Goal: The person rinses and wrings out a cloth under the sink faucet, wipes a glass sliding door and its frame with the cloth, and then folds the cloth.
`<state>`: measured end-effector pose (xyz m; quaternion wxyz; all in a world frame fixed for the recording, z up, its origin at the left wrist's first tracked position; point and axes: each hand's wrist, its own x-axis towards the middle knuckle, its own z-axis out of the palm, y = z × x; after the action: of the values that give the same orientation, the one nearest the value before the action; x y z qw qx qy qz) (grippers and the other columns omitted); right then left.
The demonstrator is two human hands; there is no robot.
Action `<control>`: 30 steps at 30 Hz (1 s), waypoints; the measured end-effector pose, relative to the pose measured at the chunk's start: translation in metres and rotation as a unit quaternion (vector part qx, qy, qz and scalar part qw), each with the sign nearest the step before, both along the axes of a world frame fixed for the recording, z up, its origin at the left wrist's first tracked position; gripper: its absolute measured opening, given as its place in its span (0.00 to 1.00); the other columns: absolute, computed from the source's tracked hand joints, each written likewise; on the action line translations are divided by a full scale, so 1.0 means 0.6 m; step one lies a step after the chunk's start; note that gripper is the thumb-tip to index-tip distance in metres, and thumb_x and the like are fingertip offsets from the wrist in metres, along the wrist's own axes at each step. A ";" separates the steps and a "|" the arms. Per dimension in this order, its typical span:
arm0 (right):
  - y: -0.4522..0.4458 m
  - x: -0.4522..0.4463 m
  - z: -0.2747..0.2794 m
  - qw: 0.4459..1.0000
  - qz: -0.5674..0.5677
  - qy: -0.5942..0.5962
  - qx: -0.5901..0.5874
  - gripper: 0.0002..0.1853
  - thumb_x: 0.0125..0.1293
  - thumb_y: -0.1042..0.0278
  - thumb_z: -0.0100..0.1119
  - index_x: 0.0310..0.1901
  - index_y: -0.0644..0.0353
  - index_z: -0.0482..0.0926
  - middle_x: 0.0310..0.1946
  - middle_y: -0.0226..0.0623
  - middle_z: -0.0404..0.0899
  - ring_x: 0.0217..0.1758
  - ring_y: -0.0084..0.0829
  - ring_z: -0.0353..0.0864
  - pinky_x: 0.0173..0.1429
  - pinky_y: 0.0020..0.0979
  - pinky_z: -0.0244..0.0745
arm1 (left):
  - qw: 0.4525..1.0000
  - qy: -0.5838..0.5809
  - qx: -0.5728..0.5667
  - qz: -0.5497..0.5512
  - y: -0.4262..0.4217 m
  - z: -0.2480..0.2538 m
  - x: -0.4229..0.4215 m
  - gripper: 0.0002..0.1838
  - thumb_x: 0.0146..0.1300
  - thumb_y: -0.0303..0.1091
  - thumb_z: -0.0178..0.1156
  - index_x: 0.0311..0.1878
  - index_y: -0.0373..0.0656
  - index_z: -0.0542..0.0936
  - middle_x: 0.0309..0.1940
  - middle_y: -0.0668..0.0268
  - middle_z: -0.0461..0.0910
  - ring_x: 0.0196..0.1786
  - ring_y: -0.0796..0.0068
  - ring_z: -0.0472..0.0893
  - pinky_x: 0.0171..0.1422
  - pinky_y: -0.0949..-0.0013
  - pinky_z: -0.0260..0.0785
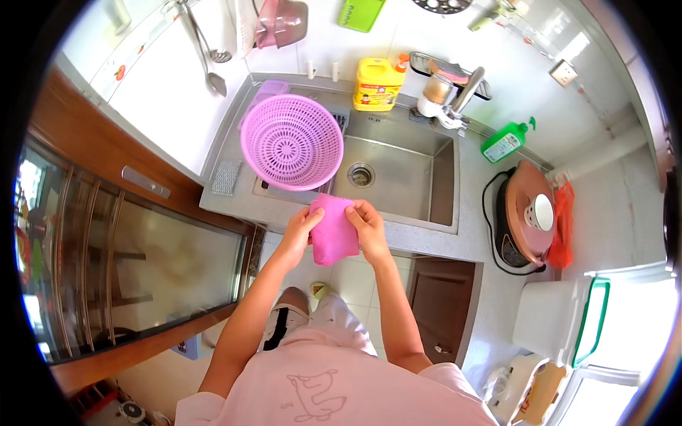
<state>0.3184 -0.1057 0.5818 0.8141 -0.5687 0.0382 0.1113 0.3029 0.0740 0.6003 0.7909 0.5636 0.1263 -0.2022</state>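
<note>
A pink cloth (332,234) hangs between my two hands, just in front of the sink counter's edge. My left hand (304,226) grips its upper left side, thumb on the front. On the opposite side, my right hand (366,223) pinches the upper right edge. The fingers behind the cloth are partly hidden. Just beyond my left hand, a purple plastic colander (291,142) rests over the left part of the sink. The steel sink basin (405,163) with its round drain lies beyond my right hand.
Behind the sink stand a yellow jug (378,86) and a faucet (465,96). To the right are a green pump bottle (506,142) and an electric pan (522,213) with a white cup (539,213) on it. A glass-fronted cabinet (170,263) borders the left.
</note>
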 end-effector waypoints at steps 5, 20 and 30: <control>-0.013 -0.020 0.004 0.997 -0.061 -0.055 0.005 0.06 0.77 0.68 0.55 0.47 0.60 0.77 0.37 0.25 0.81 0.39 0.14 0.76 0.44 0.21 0.72 | 0.997 -0.012 0.006 -0.078 0.017 0.019 0.005 0.18 0.70 0.48 0.62 0.53 0.45 0.78 0.45 0.72 0.80 0.47 0.80 0.80 0.53 0.68 0.74; -0.047 -0.098 0.072 0.966 -0.228 -0.080 -0.087 0.05 0.76 0.70 0.58 0.46 0.63 0.78 0.35 0.24 0.81 0.39 0.14 0.75 0.45 0.20 0.70 | 0.980 -0.184 0.003 -0.071 0.008 0.073 0.014 0.13 0.62 0.32 0.74 0.33 0.44 0.76 0.30 0.75 0.76 0.33 0.87 0.72 0.38 0.78 0.66; -0.059 -0.135 0.091 0.961 -0.243 -0.081 -0.107 0.04 0.76 0.72 0.57 0.47 0.61 0.76 0.31 0.22 0.79 0.34 0.12 0.71 0.39 0.18 0.65 | 0.975 -0.205 -0.001 -0.086 0.025 0.093 -0.001 0.08 0.69 0.32 0.67 0.39 0.41 0.77 0.32 0.75 0.78 0.35 0.88 0.74 0.40 0.78 0.67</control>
<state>0.2372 -0.1409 0.6362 0.7515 -0.6330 0.1210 -0.1410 0.3026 0.0888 0.6559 0.7804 0.6007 -0.0876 -0.1498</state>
